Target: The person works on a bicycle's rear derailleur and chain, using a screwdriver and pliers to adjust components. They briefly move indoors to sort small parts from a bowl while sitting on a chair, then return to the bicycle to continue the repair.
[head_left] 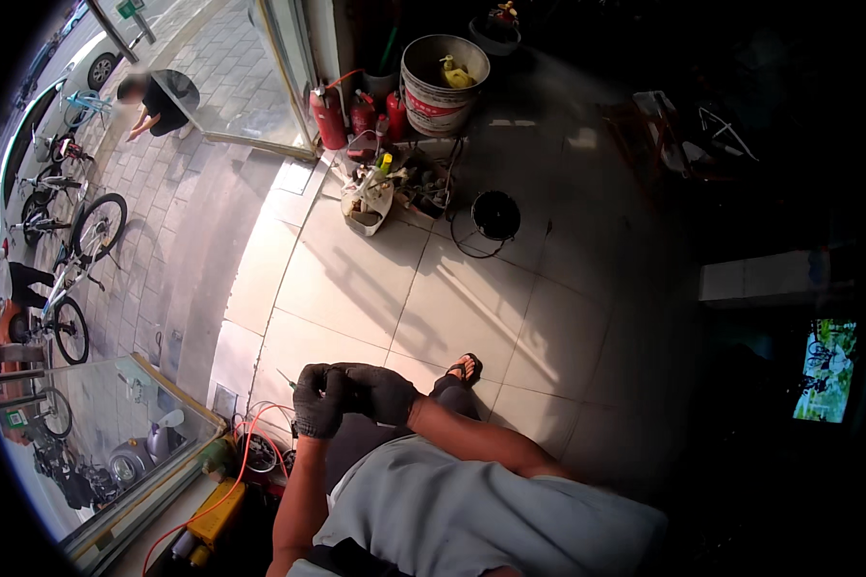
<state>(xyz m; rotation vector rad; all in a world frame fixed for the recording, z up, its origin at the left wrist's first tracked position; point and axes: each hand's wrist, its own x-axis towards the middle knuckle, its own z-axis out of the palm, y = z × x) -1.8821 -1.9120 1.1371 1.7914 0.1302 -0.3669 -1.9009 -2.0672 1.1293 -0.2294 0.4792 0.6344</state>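
Note:
Both my hands wear dark knit gloves and meet in front of my lap. My left hand [318,402] is closed, its thumb and fingers curled against my other hand. From the right, my right hand [379,392] reaches across with bent fingers touching the left one. A thin pointed rod with a greenish part [288,379] shows just left of my left hand; I cannot tell whether it is held or lies behind. Whatever sits between the gloved fingers is hidden. Just below the left hand, a thin orange hose [247,438] loops down past a yellow box-shaped thing [216,514].
Ahead stand red fire extinguishers [327,119], a large white bucket [438,108], a cut white container of odds and ends [366,207] and a black pail [496,215]. Glass doors [135,423] frame a pavement with bicycles [71,288] and people. At right glows a screen [826,370].

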